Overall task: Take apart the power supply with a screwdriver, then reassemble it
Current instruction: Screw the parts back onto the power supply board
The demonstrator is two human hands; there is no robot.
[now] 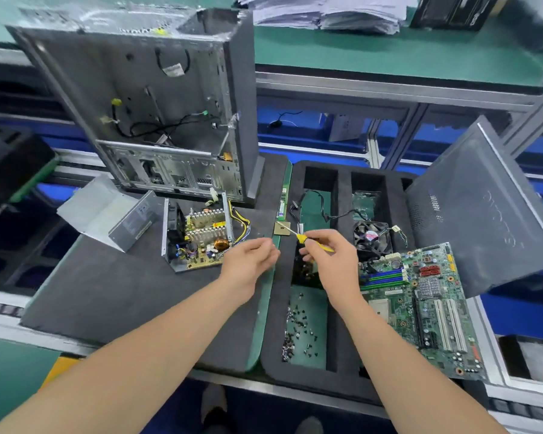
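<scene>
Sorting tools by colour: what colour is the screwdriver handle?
Yellow screwdriver handle, clearest in head view.

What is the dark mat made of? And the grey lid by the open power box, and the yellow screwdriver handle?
The dark mat looks like foam: matte, thick, with rounded corners. The grey lid looks like sheet metal: thin, folded, dully shiny. The yellow screwdriver handle is probably plastic: bright, smooth.
</scene>
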